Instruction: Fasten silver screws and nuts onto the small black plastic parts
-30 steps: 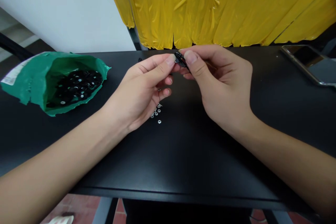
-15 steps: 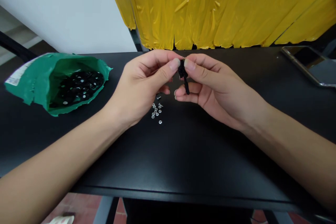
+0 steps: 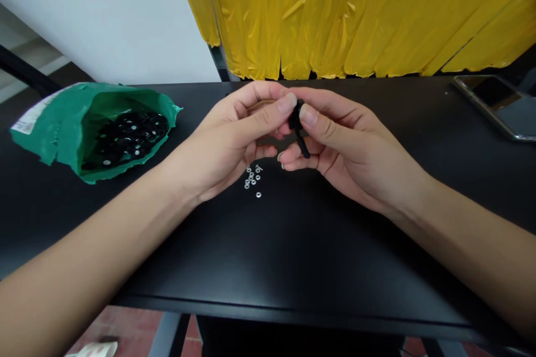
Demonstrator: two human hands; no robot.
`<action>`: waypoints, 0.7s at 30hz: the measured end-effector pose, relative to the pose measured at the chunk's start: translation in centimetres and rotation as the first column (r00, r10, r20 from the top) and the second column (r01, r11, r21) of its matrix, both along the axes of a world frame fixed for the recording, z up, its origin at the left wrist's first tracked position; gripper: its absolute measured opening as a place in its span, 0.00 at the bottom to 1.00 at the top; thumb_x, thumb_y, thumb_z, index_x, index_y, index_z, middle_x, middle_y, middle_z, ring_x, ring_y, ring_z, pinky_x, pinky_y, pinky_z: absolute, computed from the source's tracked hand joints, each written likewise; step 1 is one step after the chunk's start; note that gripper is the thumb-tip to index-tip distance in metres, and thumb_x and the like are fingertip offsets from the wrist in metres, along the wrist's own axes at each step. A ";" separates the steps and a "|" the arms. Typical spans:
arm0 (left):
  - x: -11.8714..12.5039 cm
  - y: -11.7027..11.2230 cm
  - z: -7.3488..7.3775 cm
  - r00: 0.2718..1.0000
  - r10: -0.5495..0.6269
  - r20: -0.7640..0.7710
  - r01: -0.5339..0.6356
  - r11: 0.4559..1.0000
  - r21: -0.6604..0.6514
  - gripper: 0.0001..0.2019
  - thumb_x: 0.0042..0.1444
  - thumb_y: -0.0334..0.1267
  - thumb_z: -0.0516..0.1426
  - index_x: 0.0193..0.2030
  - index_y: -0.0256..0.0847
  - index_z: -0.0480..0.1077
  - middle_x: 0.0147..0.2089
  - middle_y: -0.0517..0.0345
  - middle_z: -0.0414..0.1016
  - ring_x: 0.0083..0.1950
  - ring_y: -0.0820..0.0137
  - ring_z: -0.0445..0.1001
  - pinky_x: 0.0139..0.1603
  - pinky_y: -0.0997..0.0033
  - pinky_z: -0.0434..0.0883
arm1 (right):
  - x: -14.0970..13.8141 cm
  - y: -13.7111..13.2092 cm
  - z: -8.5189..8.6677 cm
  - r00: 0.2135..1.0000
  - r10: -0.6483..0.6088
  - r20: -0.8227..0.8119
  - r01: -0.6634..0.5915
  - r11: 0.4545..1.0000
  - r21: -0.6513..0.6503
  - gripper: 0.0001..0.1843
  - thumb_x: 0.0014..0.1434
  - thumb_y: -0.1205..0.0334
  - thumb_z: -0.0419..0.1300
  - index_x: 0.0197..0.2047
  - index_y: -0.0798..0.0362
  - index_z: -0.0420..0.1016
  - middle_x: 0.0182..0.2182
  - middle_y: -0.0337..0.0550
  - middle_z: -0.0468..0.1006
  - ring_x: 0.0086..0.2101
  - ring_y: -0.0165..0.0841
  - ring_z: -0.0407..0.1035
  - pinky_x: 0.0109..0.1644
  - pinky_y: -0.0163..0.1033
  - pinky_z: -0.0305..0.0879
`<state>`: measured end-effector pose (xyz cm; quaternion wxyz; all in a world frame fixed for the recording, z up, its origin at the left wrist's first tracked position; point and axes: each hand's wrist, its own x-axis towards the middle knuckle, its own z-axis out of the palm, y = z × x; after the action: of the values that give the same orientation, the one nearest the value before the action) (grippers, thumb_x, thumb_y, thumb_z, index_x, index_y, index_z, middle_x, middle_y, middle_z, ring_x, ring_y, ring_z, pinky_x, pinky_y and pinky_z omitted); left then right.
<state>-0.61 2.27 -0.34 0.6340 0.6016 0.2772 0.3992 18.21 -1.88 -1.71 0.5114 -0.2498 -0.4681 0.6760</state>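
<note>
My left hand (image 3: 234,134) and my right hand (image 3: 339,139) meet above the middle of a black table (image 3: 293,256). Between their thumbs and forefingers they pinch a small black part (image 3: 298,122) with a thin black stem hanging down from it. Both hands are closed on it. Just below the hands a small cluster of silver nuts (image 3: 253,178) lies on the table. A torn green bag (image 3: 87,128) at the left lies open and holds several black round parts (image 3: 125,134) with silver centres.
A phone (image 3: 498,103) lies at the table's far right. Yellow plastic sheeting (image 3: 355,11) hangs behind the table, beside a white wall. The table's front edge runs across the bottom, with red floor tiles below it.
The black part has turned from lying flat between the fingertips to hanging with its stem down. My right hand has rolled palm-up and both hands have dropped slightly.
</note>
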 end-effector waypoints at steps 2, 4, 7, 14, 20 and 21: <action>0.0 -0.1 0.1 1.000 -0.004 0.000 0.004 0.998 -0.058 0.05 0.65 0.39 0.64 0.43 0.41 0.74 0.33 0.64 0.73 0.28 0.78 0.75 0.27 0.79 0.73 | 0.1 0.0 0.0 1.000 0.005 0.007 -0.005 1.000 0.007 0.13 0.66 0.58 0.71 0.53 0.46 0.83 0.38 0.36 0.86 0.34 0.30 0.84 0.43 0.36 0.84; 0.1 -0.2 0.2 1.000 -0.006 0.006 0.006 0.995 -0.097 0.04 0.66 0.38 0.64 0.42 0.41 0.75 0.32 0.64 0.72 0.28 0.78 0.75 0.27 0.81 0.73 | 0.2 0.1 0.0 1.000 0.009 0.011 -0.009 1.000 0.021 0.11 0.66 0.59 0.71 0.52 0.46 0.83 0.39 0.36 0.87 0.35 0.30 0.85 0.43 0.36 0.85; 0.1 -0.3 0.3 1.000 -0.017 0.011 0.018 0.994 -0.106 0.04 0.66 0.37 0.63 0.40 0.41 0.75 0.32 0.65 0.71 0.30 0.79 0.76 0.31 0.81 0.75 | 0.5 0.2 -0.1 1.000 0.019 0.017 -0.019 0.999 0.037 0.10 0.66 0.60 0.71 0.51 0.47 0.83 0.40 0.37 0.87 0.36 0.30 0.85 0.45 0.35 0.85; -0.2 -0.3 0.2 0.999 -0.029 -0.037 0.026 0.996 -0.084 0.08 0.65 0.40 0.65 0.36 0.41 0.75 0.33 0.64 0.72 0.33 0.78 0.77 0.36 0.79 0.77 | 1.1 0.5 -0.2 0.999 0.031 0.023 -0.032 0.999 0.037 0.08 0.65 0.62 0.72 0.47 0.47 0.83 0.39 0.36 0.88 0.38 0.31 0.85 0.46 0.36 0.85; -0.3 -0.4 0.5 0.996 -0.021 -0.081 0.018 0.999 -0.038 0.09 0.64 0.40 0.66 0.34 0.40 0.79 0.32 0.64 0.76 0.33 0.78 0.77 0.35 0.80 0.73 | 1.2 0.5 -0.1 0.999 0.034 0.027 -0.035 0.998 0.044 0.06 0.66 0.64 0.71 0.46 0.48 0.83 0.37 0.37 0.88 0.38 0.31 0.86 0.49 0.38 0.85; -0.4 -0.5 0.6 0.996 -0.023 -0.091 0.020 0.999 -0.028 0.09 0.64 0.40 0.66 0.34 0.40 0.79 0.33 0.64 0.76 0.34 0.78 0.77 0.36 0.80 0.73 | 1.2 0.5 -0.1 0.999 0.032 0.027 -0.033 0.998 0.044 0.06 0.66 0.64 0.71 0.46 0.48 0.83 0.37 0.36 0.88 0.38 0.31 0.86 0.50 0.39 0.85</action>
<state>-1.01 1.79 0.28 0.6329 0.6136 0.3046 0.3608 19.41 -1.40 -1.83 0.4994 -0.2395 -0.4939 0.6703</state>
